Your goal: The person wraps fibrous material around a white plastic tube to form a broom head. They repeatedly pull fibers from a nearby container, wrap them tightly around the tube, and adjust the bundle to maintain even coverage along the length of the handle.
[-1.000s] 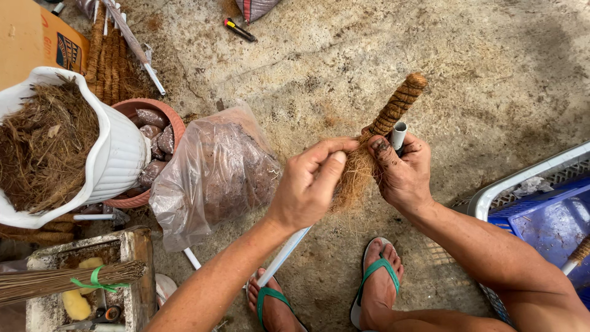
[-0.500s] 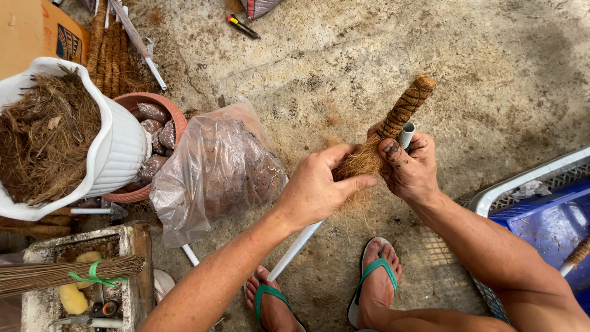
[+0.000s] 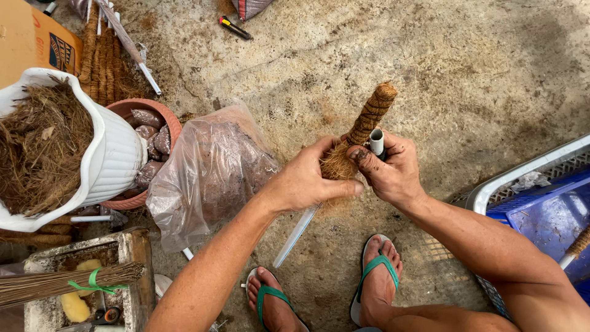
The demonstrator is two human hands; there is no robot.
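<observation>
Left hand: the left hand (image 3: 310, 181) is wrapped around a loose tuft of brown coconut fibre (image 3: 338, 165), pressing it against the pole.
Right hand: the right hand (image 3: 393, 172) is closed on the pole, thumb on the fibre, with a small white tube (image 3: 376, 141) standing up between its fingers.
Pole: a thin white plastic pipe (image 3: 296, 233) whose upper part is bound in a tight spiral of rough brown coir rope (image 3: 369, 117); it is held tilted over the concrete floor (image 3: 430, 61), above the feet in green flip-flops (image 3: 376, 276).
Packages: a crumpled clear plastic bag of reddish-brown chips (image 3: 206, 175) lies just left of the hands; an orange cardboard box with a dark square label (image 3: 37, 43) sits at the top left corner.
Containers: a ribbed white plastic pot full of dry fibre (image 3: 114, 154) leans on a terracotta-coloured pot holding husk chunks (image 3: 153, 132); a blue plastic crate with a grey rim (image 3: 534, 203) is at the right edge.
</observation>
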